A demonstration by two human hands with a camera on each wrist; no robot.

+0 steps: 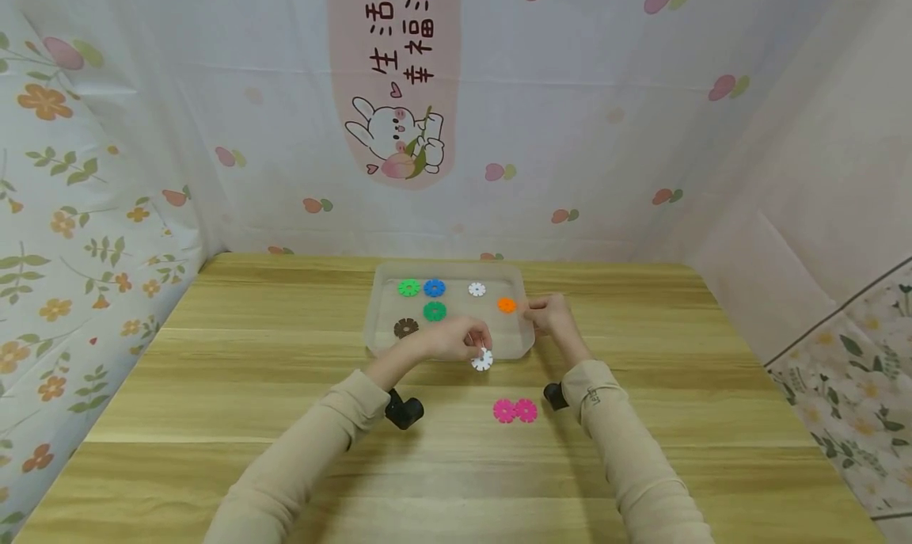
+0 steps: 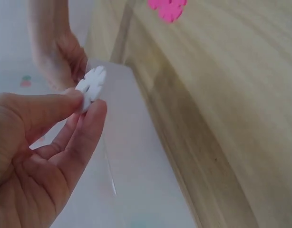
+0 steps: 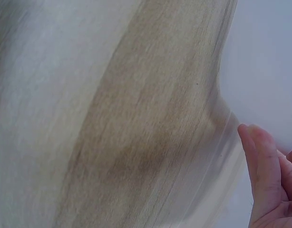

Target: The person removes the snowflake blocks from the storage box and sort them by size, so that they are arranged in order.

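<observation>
My left hand [image 1: 456, 339] pinches a white notched plastic disc [image 1: 482, 359] between thumb and fingers, above the near side of a translucent plastic tray [image 1: 420, 269]. In the left wrist view the disc [image 2: 92, 89] stands tilted at the fingertips. At the tray's right side, my right hand [image 1: 552, 314] holds the rim, close to an orange disc [image 1: 507, 306] inside. The right wrist view shows its fingers [image 3: 266, 161] against the tray edge, the thumb mostly out of frame. Two pink discs [image 1: 505, 411] lie joined or touching on the table in front.
Inside the tray lie a light green disc [image 1: 409, 288], a blue disc [image 1: 435, 288], a dark green disc [image 1: 435, 311], a brown disc [image 1: 406, 328] and another white disc [image 1: 476, 289]. The wooden table [image 1: 249, 354] ends at a patterned cloth backdrop [image 1: 570, 132].
</observation>
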